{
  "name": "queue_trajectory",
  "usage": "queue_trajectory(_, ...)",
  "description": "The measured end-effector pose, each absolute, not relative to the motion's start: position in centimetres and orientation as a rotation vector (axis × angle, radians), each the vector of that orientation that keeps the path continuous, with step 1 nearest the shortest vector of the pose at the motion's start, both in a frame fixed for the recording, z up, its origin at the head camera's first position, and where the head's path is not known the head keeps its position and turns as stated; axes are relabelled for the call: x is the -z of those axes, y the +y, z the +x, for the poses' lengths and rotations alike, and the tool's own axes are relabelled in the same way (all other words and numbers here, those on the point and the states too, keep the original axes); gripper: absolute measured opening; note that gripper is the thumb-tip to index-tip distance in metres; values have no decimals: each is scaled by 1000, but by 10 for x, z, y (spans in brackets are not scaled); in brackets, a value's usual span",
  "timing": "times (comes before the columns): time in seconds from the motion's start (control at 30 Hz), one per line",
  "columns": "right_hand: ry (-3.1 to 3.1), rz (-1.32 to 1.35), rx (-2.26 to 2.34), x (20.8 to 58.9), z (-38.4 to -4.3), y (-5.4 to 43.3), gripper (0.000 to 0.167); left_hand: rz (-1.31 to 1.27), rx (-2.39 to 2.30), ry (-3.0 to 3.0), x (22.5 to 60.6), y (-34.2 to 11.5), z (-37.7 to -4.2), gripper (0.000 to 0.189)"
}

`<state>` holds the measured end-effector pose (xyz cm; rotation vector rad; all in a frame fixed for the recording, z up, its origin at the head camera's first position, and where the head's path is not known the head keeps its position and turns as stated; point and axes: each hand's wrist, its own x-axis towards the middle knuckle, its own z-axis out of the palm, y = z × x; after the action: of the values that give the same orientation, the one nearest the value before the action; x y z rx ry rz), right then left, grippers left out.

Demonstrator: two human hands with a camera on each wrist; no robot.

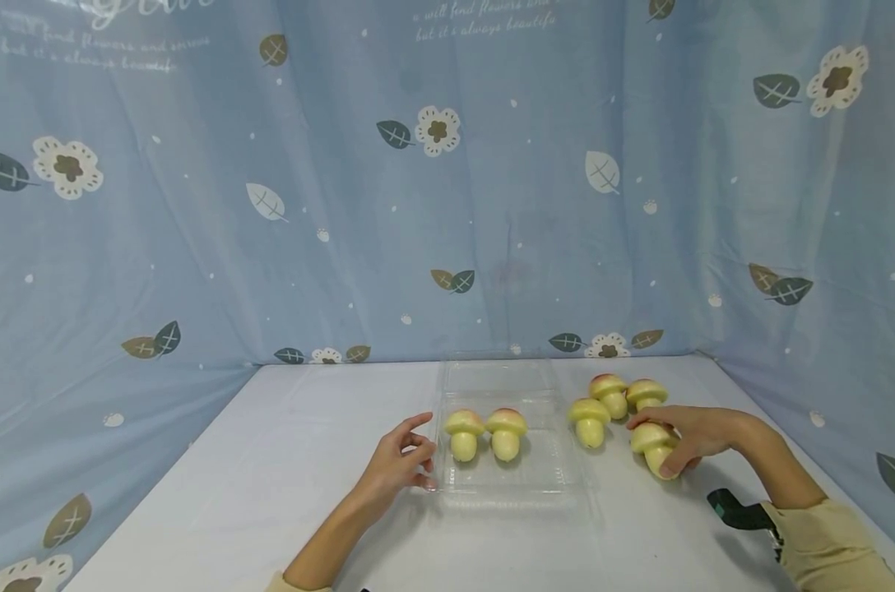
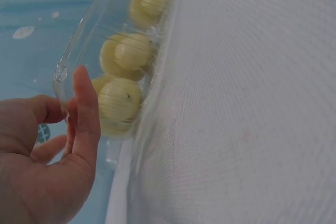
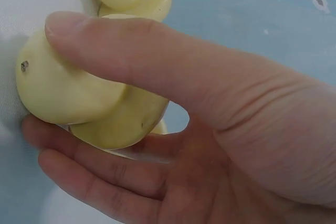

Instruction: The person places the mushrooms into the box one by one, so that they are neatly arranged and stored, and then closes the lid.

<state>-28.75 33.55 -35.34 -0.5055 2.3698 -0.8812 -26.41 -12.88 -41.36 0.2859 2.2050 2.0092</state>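
Note:
My left hand (image 1: 396, 467) is at the left side of a clear plastic box (image 1: 544, 473), its thumb and fingers on either side of the rim in the left wrist view. Two yellow mushroom-shaped pieces with reddish tops, a left one (image 1: 464, 436) and a right one (image 1: 506, 434), sit side by side in the box. To the right of it, my right hand (image 1: 702, 436) grips another yellow mushroom-shaped piece (image 3: 68, 85). The thumb lies over its stem and the fingers reach round the cap. Whether this piece touches the table is unclear.
Three more mushroom-shaped pieces, a back one (image 1: 609, 396), a right one (image 1: 646, 394) and a near one (image 1: 590, 423), stand between box and right hand. The box's transparent lid (image 1: 499, 376) lies folded back. A patterned blue curtain (image 1: 344, 205) encloses the white table (image 1: 307, 436).

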Motion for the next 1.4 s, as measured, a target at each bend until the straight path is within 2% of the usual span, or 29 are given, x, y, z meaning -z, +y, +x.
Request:
queue_trajectory(0.37, 2372, -538, 897, 362, -286, 335, 80, 257, -2009, 2184, 419, -130, -259, 60)
queue_trajectory(0.67, 2423, -484, 854, 358, -287, 335, 81, 260, -1997, 2228, 418, -129, -263, 58)
queue_trajectory(1.4, 2443, -556, 856, 355, -290, 338, 76, 302, -2004, 2224, 415, -129, -266, 57)
